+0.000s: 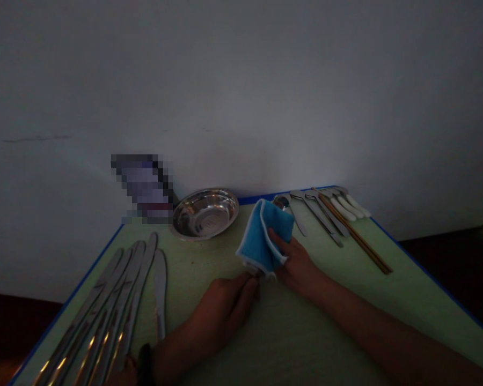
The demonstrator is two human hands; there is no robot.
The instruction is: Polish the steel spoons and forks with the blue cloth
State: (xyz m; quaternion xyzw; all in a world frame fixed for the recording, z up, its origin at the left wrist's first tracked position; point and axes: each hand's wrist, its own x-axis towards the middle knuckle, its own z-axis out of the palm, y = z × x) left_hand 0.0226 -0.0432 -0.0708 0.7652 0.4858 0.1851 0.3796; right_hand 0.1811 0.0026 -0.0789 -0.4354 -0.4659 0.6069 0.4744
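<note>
My right hand (298,262) is closed on a folded blue cloth (254,238) with a white edge, held over the middle of the table. My left hand (229,303) is pinched just below the cloth, at its near corner. What the left fingers grip is mostly covered by the cloth and the fingers. A rounded shiny metal end (282,202), like a spoon's bowl, shows past the cloth's far side; whether it joins what the left hand holds, I cannot tell. One table knife (160,284) lies near my left wrist.
Several more table knives (116,300) lie at the left. A steel bowl (205,214) stands at the back, beside a blurred-out object (147,187). At the right are metal utensils (322,220), wooden chopsticks (356,236) and white-handled utensils (342,206). A wall (241,107) rises behind the table.
</note>
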